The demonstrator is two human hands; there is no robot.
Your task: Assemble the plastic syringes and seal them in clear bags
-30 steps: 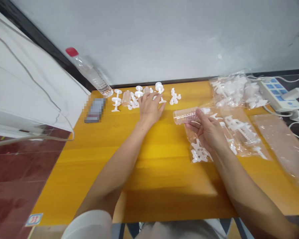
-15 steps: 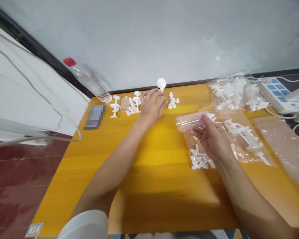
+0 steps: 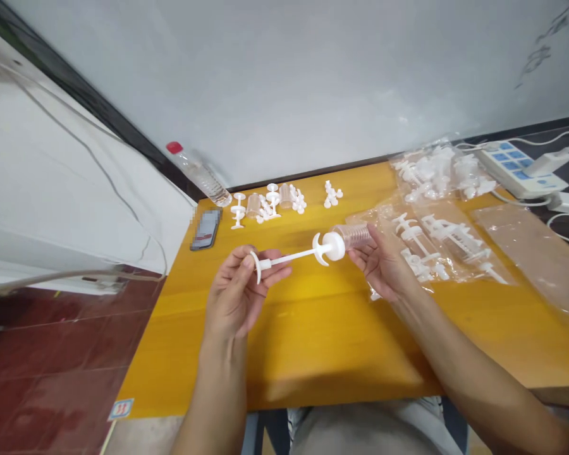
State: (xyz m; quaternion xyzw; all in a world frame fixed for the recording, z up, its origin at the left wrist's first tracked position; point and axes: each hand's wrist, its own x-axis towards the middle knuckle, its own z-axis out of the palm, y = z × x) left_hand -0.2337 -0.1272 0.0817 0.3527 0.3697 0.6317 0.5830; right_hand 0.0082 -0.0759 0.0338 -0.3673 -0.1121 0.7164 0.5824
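Between thumb and fingers, my left hand [image 3: 239, 294] grips the handle end of a white plunger [image 3: 291, 256]. Its rod runs right to a white winged cap at the mouth of a clear ribbed plastic tube [image 3: 355, 236]. My right hand [image 3: 384, 262] is closed around the far end of that tube. How deep the plunger sits in the tube I cannot tell. Behind the hands, small white nozzle pieces [image 3: 332, 194] lie in a cluster. Further left are more white plunger parts [image 3: 274, 199] and two short clear tubes [image 3: 253, 206].
A bottle with a red cap [image 3: 201, 177] and a phone [image 3: 205, 229] are at the back left. Clear bags of white parts [image 3: 429, 174] lie on the right, beside a flat clear bag [image 3: 531, 253] and a power strip [image 3: 521, 167]. A whiteboard [image 3: 313, 95] borders the table's back.
My left hand has taken the white plunger from the back of the table and brought it forward to the tube's mouth. The tube stays in my right hand; the view has shifted.
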